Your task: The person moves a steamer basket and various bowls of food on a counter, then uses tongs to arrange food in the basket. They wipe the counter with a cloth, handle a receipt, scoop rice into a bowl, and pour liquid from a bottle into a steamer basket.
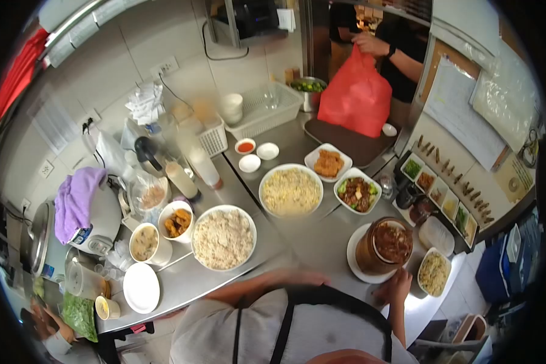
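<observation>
My left hand is smeared by motion over the steel counter, below the large bowl of fried rice; its fingers cannot be made out. At the lower right, my right hand is curled beside the white plate under a brown pot of dark food. What its fingers hold, if anything, is hidden. A rectangular bowl of fried rice stands just right of this hand. Beyond the pot are a dish of meat and greens and a dish of fried pieces.
A large bowl of pale rice, small food tubs and an empty white bowl stand left. Bottles, a white basket and a cooker with a purple cloth lie farther back. Another person's hand holds a red bag above a brown tray.
</observation>
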`<state>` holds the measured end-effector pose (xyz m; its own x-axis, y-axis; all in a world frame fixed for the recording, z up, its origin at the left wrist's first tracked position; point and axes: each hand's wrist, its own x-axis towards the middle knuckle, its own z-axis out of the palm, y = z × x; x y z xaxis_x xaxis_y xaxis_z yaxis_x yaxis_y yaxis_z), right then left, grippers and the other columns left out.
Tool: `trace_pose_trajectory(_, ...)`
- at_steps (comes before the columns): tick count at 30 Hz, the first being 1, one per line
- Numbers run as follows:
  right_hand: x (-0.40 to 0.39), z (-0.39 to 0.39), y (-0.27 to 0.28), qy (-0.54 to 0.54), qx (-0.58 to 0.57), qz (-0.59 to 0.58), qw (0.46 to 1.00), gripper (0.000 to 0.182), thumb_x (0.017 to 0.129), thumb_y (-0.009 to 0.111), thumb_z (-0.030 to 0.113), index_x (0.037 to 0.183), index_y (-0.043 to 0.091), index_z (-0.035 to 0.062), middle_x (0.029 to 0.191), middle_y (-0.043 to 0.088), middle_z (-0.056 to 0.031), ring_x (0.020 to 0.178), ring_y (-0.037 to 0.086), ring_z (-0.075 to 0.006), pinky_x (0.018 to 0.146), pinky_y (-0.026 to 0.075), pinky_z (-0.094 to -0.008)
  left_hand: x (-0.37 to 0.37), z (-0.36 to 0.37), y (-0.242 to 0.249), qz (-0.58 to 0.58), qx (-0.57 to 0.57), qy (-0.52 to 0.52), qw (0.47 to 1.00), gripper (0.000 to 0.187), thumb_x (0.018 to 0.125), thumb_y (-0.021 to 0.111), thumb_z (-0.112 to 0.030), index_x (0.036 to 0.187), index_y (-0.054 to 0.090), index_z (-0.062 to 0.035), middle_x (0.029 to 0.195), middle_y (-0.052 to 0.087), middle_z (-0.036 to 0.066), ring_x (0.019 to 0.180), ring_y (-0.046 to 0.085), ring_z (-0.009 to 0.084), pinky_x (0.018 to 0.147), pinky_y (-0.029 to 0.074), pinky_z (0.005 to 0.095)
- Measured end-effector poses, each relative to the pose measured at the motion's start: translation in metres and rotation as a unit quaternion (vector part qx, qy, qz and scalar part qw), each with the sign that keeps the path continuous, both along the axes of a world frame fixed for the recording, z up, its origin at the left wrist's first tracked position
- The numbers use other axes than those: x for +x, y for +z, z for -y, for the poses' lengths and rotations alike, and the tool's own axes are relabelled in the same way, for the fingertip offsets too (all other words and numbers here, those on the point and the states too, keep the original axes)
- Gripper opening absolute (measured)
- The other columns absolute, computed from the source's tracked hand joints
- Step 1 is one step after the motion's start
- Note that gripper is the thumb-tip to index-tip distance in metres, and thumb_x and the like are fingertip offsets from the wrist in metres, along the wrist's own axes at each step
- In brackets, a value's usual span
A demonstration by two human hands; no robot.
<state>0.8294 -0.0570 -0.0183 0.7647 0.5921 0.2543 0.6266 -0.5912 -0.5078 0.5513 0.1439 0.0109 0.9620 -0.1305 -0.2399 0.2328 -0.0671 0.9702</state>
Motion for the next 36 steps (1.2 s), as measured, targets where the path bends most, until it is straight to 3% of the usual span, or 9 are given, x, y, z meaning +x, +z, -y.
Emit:
trace_pose_trajectory(9,0.014,-0.023,0.003,-0.017,-0.025,0.003,1.0,0.027,0.068,0.049,0.007,0.095,0.05,0.0073,0.091,0.047,-0.015,0.084,0.049,-0.0335,0.069,0.041,-0.0407,-0.071,-0.017,0.043,-0.259,-0.026,0.012,0.965,0.048,0.087,0.031,-0.04,0.118,0.043,-0.0042,0.118,0.046,0.008,0.105,0.046,0.0177,0.086,0.037,0.0292)
trace_pose_trajectory(11,0.016,-0.023,0.002,-0.011,-0.005,0.003,1.0,0.028,0.067,0.049,0.007,0.095,0.05,0.0074,0.092,0.048,-0.0141,0.084,0.049,-0.0328,0.07,0.041,-0.0402,-0.07,-0.039,0.073,-0.299,-0.032,0.0,0.954,0.049,0.086,0.033,-0.042,0.116,0.044,-0.0052,0.11,0.051,0.006,0.091,0.053,0.0154,0.076,0.042,0.0278)
trace_pose_trajectory(15,0.013,-0.02,0.002,0.003,0.056,0.016,0.998,0.029,0.067,0.048,0.006,0.095,0.05,0.0069,0.091,0.047,-0.0141,0.083,0.048,-0.0332,0.07,0.04,-0.0404,-0.056,-0.096,0.156,-0.205,0.101,0.128,0.965,0.049,0.085,0.036,-0.042,0.121,0.038,-0.0082,0.105,0.053,0.006,0.086,0.054,0.0147,0.075,0.042,0.028)
trace_pose_trajectory(17,0.012,-0.02,0.001,0.001,0.075,0.024,0.997,0.028,0.067,0.047,0.006,0.095,0.05,0.0067,0.09,0.047,-0.0143,0.083,0.047,-0.0335,0.071,0.04,-0.0405,-0.034,-0.109,0.218,-0.195,0.238,0.205,0.929,0.049,0.084,0.04,-0.041,0.122,0.036,-0.0099,0.103,0.053,0.006,0.087,0.054,0.0138,0.075,0.043,0.0275)
trace_pose_trajectory(23,0.008,-0.021,-0.002,-0.029,0.083,0.016,0.996,0.032,0.064,0.049,0.005,0.096,0.052,0.0069,0.091,0.049,-0.0127,0.085,0.048,-0.0315,0.073,0.04,-0.0387,-0.001,-0.203,0.294,-0.11,0.393,0.273,0.871,0.052,0.082,0.043,-0.042,0.124,0.034,-0.0117,0.102,0.053,0.007,0.087,0.054,0.0153,0.071,0.043,0.0296)
trace_pose_trajectory(26,0.003,-0.023,0.006,-0.03,0.105,0.005,0.994,0.03,0.065,0.046,0.004,0.095,0.049,0.0025,0.09,0.047,-0.0145,0.084,0.047,-0.0336,0.073,0.039,-0.0387,0.013,-0.245,0.334,-0.112,0.428,0.277,0.853,0.054,0.08,0.046,-0.044,0.123,0.036,-0.0128,0.101,0.053,0.008,0.087,0.053,0.0153,0.068,0.043,0.0289)
trace_pose_trajectory(29,0.002,-0.024,0.006,-0.047,0.097,0.01,0.994,0.036,0.063,0.047,0.003,0.098,0.051,0.0049,0.091,0.048,-0.0157,0.086,0.047,-0.0343,0.075,0.039,-0.0397,0.023,-0.297,0.367,-0.107,0.463,0.349,0.808,0.054,0.077,0.048,-0.044,0.121,0.038,-0.0137,0.101,0.052,0.007,0.084,0.054,0.015,0.066,0.043,0.0281)
trace_pose_trajectory(33,0.005,-0.028,-0.004,-0.069,0.07,0.031,0.995,0.027,0.065,0.046,0.005,0.091,0.05,0.0026,0.089,0.047,-0.0166,0.083,0.046,-0.0357,0.072,0.039,-0.0405,0.034,-0.375,0.407,-0.081,0.481,0.446,0.75,0.054,0.075,0.051,-0.043,0.119,0.04,-0.0136,0.1,0.052,0.007,0.081,0.052,0.0157,0.066,0.042,0.0299)
trace_pose_trajectory(36,0.004,-0.029,-0.009,-0.083,0.071,0.044,0.993,0.021,0.067,0.046,0.007,0.086,0.048,0.0013,0.084,0.046,-0.0171,0.078,0.046,-0.0362,0.067,0.038,-0.0401,0.05,-0.43,0.431,0.044,0.434,0.528,0.728,0.052,0.074,0.053,-0.04,0.118,0.041,-0.0136,0.104,0.05,0.006,0.086,0.049,0.0167,0.068,0.04,0.0312)
